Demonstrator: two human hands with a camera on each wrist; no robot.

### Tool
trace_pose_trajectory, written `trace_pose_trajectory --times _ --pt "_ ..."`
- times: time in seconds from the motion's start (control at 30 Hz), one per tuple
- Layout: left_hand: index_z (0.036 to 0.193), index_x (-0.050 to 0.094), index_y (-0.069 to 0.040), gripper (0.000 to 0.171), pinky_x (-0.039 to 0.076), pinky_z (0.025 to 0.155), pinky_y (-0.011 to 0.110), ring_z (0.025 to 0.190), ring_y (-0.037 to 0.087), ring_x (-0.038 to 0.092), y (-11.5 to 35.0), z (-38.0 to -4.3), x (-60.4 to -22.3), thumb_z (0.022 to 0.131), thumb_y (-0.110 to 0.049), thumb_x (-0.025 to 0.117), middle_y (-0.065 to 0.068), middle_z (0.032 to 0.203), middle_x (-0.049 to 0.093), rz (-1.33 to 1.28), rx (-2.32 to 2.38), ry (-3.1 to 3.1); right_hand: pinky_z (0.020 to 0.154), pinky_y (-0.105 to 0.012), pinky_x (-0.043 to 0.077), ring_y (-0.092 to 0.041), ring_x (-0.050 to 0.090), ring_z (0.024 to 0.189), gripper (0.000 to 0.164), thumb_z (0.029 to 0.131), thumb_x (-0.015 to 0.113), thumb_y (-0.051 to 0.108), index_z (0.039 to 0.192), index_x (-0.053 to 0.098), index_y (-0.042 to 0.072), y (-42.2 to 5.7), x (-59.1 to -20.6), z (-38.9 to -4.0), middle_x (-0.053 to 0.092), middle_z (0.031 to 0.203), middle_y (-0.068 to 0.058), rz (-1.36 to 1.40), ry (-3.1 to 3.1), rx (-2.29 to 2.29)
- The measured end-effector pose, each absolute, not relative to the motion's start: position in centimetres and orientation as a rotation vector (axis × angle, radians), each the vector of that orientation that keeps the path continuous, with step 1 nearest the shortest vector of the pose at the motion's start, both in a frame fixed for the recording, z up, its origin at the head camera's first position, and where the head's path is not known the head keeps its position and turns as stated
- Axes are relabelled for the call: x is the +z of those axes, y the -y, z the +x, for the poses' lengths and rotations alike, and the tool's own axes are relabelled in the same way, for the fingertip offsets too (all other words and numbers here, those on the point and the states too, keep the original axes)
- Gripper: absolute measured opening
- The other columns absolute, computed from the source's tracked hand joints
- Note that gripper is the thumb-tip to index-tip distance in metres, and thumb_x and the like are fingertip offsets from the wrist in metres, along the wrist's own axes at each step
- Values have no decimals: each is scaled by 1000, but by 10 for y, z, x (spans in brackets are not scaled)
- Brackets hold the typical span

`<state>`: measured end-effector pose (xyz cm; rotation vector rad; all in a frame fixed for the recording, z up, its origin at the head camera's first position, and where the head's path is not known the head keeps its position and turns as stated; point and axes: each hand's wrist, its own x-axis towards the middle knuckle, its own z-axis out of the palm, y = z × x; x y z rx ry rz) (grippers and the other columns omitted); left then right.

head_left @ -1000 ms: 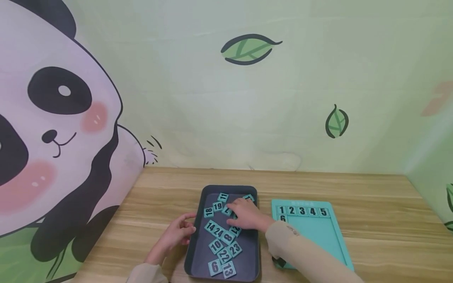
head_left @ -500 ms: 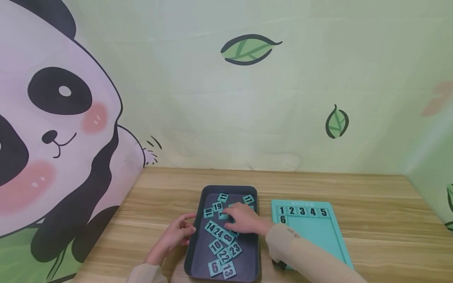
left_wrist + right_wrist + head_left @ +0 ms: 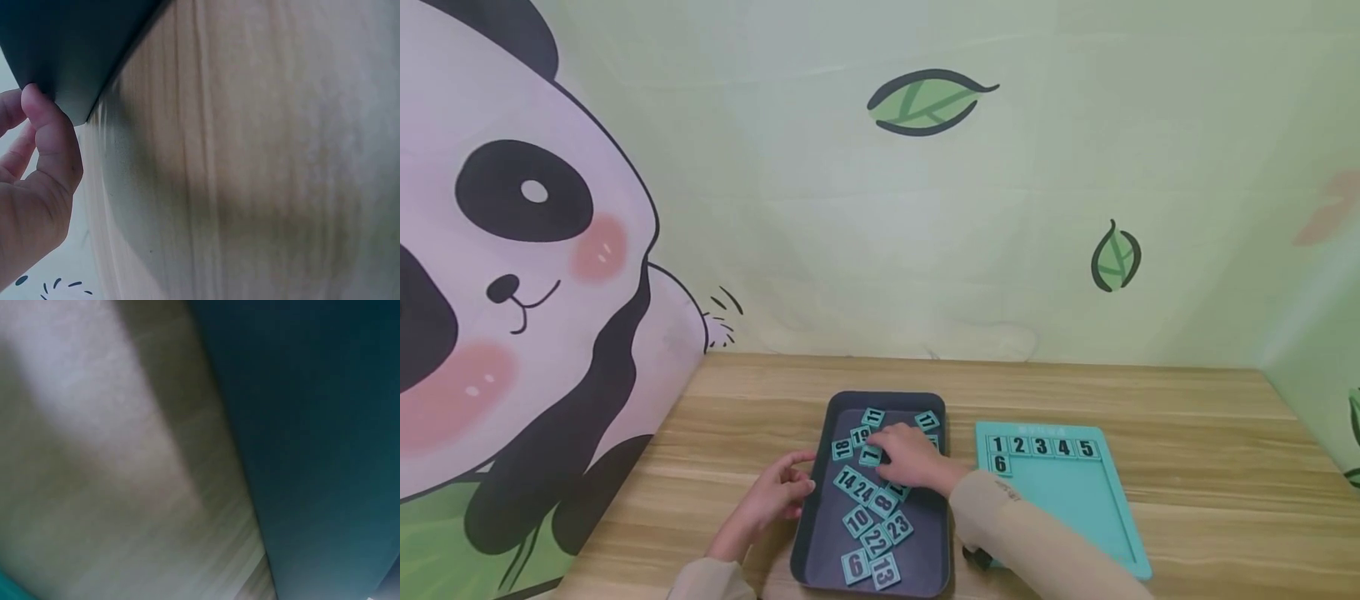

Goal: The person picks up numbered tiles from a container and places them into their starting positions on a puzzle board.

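Note:
A dark rectangular tray (image 3: 807, 525) holds several teal number tiles, some touching or overlapping. My left hand (image 3: 778, 490) holds the tray's left side, thumb against its outer wall; in the left wrist view that thumb (image 3: 53, 134) touches the dark wall near a corner. Inside the tray, my right hand (image 3: 910, 454) pinches the number 7 tile (image 3: 869, 456) at its right side, beside the 19 tile (image 3: 861, 436) and the 18 tile (image 3: 842, 449). The right hand covers other tiles. In the right wrist view only the tray's wall (image 3: 300, 456) shows large, with no fingers.
To the right lies a teal number board (image 3: 1067, 508), with tiles 1 to 5 along its top row and a 6 tile (image 3: 1000, 464) below the 1. My right sleeve crosses its lower left part. A wooden table (image 3: 1217, 483) meets a printed wall behind.
The 7 tile has shifted left and turned straighter under my right fingers. My right hand has moved slightly left, uncovering the 17 tile. My left hand has stayed at the tray.

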<state>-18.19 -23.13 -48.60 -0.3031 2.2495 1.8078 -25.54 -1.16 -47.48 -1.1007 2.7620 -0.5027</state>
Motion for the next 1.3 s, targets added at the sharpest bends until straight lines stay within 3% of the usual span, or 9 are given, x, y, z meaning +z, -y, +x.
trace_pose_trajectory --times 0.27,0.6,0.8,0.97,1.3 --pt "125 43 -6 45 43 53 23 67 15 49 230 -183 -484 82 0 52 6 84 46 -301 1805 -2249 85 -39 38 -21 49 100 40 77 63 26 115 58 16 16 -478 -254 60 106 -3 -1038 -2818 -488" --pt "125 44 -6 44 43 52 23 66 14 48 228 -183 -484 82 0 52 5 83 45 -283 1804 -2255 82 -36 37 -16 44 95 36 78 62 27 114 60 22 19 -481 -255 59 106 -1 -1028 -2863 -353" --pt "125 43 -5 44 42 51 25 66 15 47 227 -184 -487 82 0 52 5 83 45 -283 1809 -2265 83 -37 37 -17 45 97 30 75 65 27 103 64 19 17 -479 -254 59 102 0 -1032 -2849 -381" --pt "125 44 -6 44 42 51 25 66 16 47 227 -184 -488 82 0 52 5 83 45 -302 1796 -2276 80 -37 37 -15 44 87 24 68 70 32 85 62 17 12 -478 -254 54 89 3 -1033 -2839 -439" --pt "124 45 -5 44 42 52 24 67 16 48 228 -181 -484 82 1 52 6 83 45 -304 1800 -2282 79 -34 40 -13 50 83 27 66 72 30 84 59 14 -5 -456 -247 57 85 5 -1102 -2839 -631"
